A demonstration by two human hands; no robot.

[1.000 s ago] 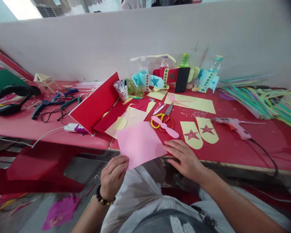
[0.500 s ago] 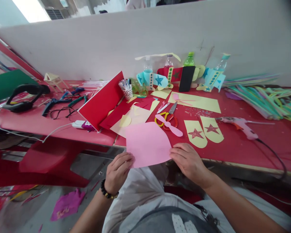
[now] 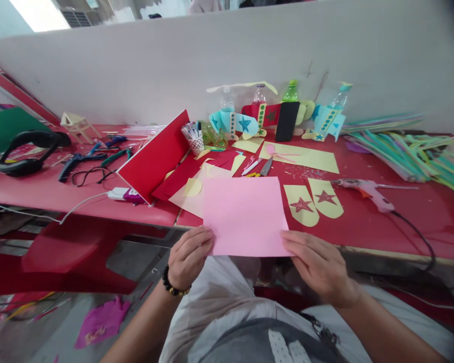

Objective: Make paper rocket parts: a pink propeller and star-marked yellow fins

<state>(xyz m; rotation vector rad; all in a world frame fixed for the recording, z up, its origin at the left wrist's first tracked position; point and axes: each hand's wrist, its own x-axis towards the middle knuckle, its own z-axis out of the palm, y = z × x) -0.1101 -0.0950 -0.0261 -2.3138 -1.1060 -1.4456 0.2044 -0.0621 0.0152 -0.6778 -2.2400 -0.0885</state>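
A sheet of pink paper (image 3: 245,217) is stretched between my two hands above the table's front edge. My left hand (image 3: 191,254) pinches its lower left corner; a beaded bracelet is on that wrist. At the lower right corner, my right hand (image 3: 318,262) grips the sheet with thumb beneath. Behind the paper, the scissors (image 3: 266,167) show only in part, beside a white pen (image 3: 251,166). Two pale yellow cutouts with red stars (image 3: 301,205) lie to the right of the sheet. Cream paper (image 3: 185,199) and red paper pieces lie to its left.
A pink glue gun (image 3: 374,194) with a cord lies at the right. Bottle models with paper wings (image 3: 227,118) and a black phone (image 3: 287,122) stand along the wall. A red board (image 3: 157,159) leans near a pen cup (image 3: 195,143). Headphones (image 3: 26,151) and pliers lie left.
The pink sheet has gone from curved to flat and spread wide. My right hand has moved right with its corner. The pink propeller-shaped cutout and scissor handles are now mostly covered.
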